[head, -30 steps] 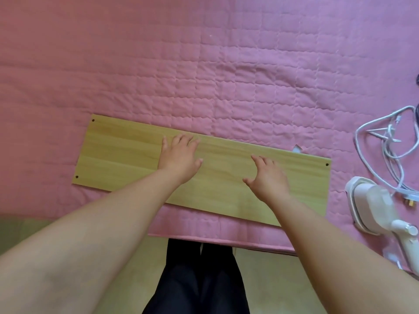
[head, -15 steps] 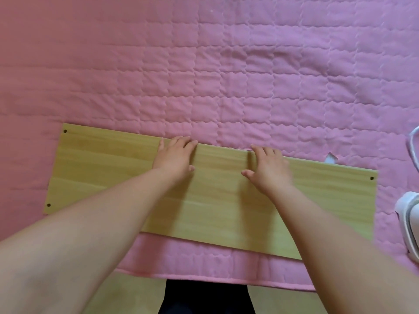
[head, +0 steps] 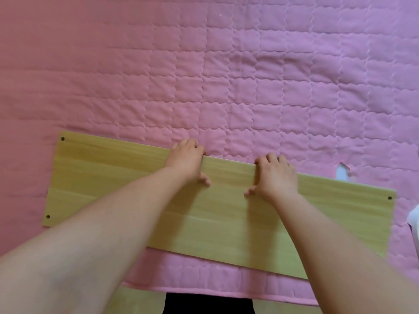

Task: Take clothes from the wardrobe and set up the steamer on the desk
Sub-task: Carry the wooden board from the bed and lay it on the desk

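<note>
A pink quilted bedspread [head: 226, 75] fills the view, and on its near part lies a long wooden board [head: 113, 177], the landmark here, its long axis running left to right and tilted slightly. Both hands sit mid-board, fingers curled over its far edge, thumbs flat on top: the left hand [head: 186, 162] left of centre, the right hand [head: 275, 176] right of centre, each gripping the board. The steamer [head: 414, 225], only a white sliver, lies just beyond the board's right end, so the right hand is nearer. No clothes show.
</note>
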